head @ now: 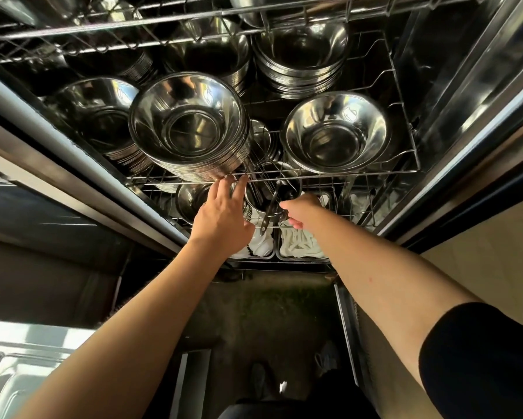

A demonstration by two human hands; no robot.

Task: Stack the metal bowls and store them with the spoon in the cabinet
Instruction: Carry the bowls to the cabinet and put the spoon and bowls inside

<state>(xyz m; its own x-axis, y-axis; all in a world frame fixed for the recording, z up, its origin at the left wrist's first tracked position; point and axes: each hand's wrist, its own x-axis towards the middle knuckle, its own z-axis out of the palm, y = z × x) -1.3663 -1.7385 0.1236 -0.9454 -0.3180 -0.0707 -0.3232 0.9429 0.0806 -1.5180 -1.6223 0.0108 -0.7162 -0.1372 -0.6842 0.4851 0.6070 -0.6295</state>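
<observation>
A tall stack of metal bowls (190, 128) stands on the wire rack (329, 174) inside the open cabinet. My left hand (222, 219) reaches up to the stack's lower rim, and its fingertips touch the bowls and the rack's front wire. My right hand (302, 211) is closed around the handle of a dark metal spoon (274, 207). The spoon's bowl end sits inside a metal cup (255, 201) on the shelf below the rack. Another bowl stack (335, 131) stands to the right on the same rack.
More bowl stacks (299, 55) fill the back and left of the rack, under an upper wire shelf (163, 22). White cloths (299, 243) lie in trays on the lower shelf. The cabinet's steel door frame (465, 146) stands at the right and a steel counter (27, 373) at the lower left.
</observation>
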